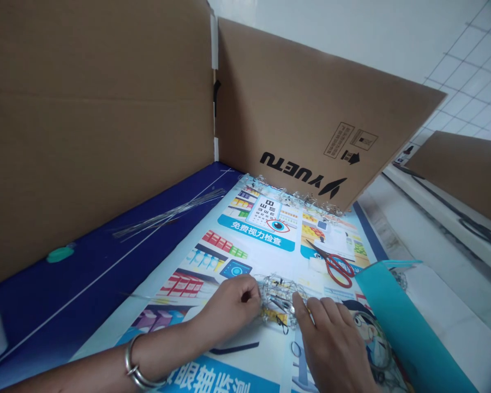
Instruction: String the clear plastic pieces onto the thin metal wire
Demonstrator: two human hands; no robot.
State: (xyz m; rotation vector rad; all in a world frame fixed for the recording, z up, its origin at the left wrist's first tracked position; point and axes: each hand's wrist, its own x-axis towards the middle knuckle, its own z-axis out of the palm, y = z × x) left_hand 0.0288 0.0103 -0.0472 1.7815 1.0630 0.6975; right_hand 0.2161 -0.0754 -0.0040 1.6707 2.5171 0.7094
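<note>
My left hand [231, 308] and my right hand [331, 341] meet over a small clear beaded wire piece [279, 297] lying on a printed poster [245, 240]. The fingers of my left hand are curled and pinch the left end of the piece. My right hand's fingertips press on its right end. A silver bangle [136, 368] sits on my left wrist. A row of similar clear beaded pieces [298, 197] lies along the far edge of the poster.
Red-handled scissors [337, 267] lie to the right on the poster. A teal folder [401, 322] stands at the right. Thin metal wires [167, 215] and a green lump [60, 254] rest on the blue tabletop [85, 273]. Cardboard walls [311, 114] enclose the back.
</note>
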